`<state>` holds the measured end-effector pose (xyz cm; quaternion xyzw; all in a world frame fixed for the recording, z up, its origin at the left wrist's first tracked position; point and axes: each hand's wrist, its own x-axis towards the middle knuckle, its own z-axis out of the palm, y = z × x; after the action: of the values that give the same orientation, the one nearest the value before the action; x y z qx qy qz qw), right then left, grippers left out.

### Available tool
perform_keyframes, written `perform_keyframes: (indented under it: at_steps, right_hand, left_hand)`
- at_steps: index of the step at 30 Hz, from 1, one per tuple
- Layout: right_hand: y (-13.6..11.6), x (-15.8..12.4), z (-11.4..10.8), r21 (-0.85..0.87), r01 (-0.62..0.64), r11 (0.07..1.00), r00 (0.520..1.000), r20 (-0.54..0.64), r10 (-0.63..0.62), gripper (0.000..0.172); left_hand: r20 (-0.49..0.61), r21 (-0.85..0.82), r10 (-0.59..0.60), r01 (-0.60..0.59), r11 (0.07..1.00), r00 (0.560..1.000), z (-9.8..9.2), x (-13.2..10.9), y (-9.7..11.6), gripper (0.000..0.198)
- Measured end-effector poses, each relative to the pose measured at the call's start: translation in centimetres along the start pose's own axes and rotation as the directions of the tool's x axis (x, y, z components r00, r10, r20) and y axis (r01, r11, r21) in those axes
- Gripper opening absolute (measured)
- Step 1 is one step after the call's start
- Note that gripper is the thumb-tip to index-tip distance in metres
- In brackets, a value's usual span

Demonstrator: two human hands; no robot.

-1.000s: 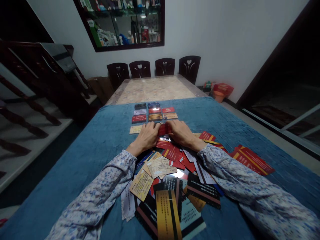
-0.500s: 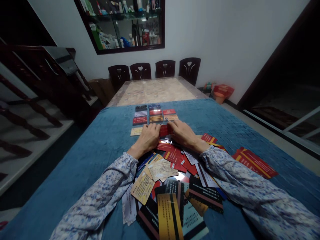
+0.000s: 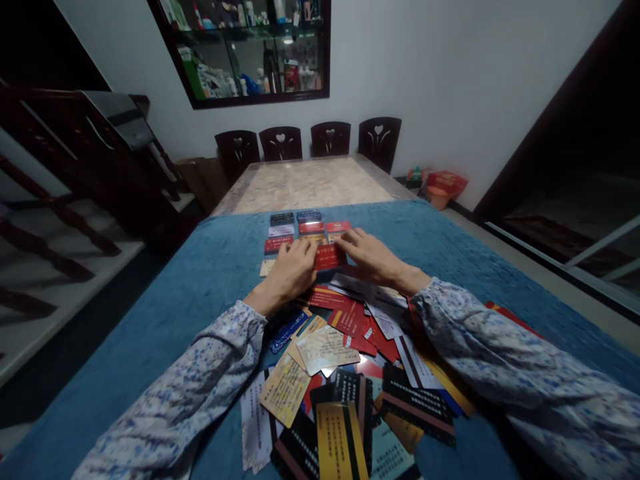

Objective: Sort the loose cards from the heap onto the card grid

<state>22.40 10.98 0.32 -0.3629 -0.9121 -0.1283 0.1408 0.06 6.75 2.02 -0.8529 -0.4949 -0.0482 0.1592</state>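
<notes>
Between my two hands is a red card (image 3: 329, 257), or a small stack of them, just in front of the laid-out rows. My left hand (image 3: 290, 272) has its curled fingers on the left edge, and my right hand (image 3: 374, 260) grips the right edge. Beyond them stand neat groups of cards, with a black pile (image 3: 282, 219), a blue pile (image 3: 309, 216) and a red pile (image 3: 339, 227) among them. Closer to me lies a loose heap with a gold card (image 3: 341, 440), a cream card (image 3: 327, 349) and a black striped card (image 3: 419, 403).
A blue cloth (image 3: 200, 280) covers the near part of the long table (image 3: 320, 180). More red cards (image 3: 510, 319) lie to the right, partly behind my right sleeve. Dark chairs (image 3: 330, 139) line the far end, below a glass-shelved wall cabinet (image 3: 260, 60).
The red card has tipped from more upright to flatter, showing more of its printed face. My right forearm has shifted right, covering more of the red cards there.
</notes>
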Motion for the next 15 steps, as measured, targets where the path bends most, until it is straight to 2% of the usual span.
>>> perform_keyframes:
  at_steps: [8, 15]
  right_hand:
    - [2.6, 4.0, -0.4, 0.051, 0.042, 0.998, 0.998, 0.036, -0.044, 0.032]
    - [4.6, 8.2, 0.4, 0.047, -0.022, 0.999, 0.992, 0.128, 0.016, 0.027]
  left_hand:
    - [0.085, -0.047, 0.022, -0.018, 0.999, 0.996, -1.0, 3.2, -3.3, 0.034]
    - [0.132, -0.067, 0.009, 0.0, 0.998, 0.991, 0.0, 6.8, -6.5, 0.031]
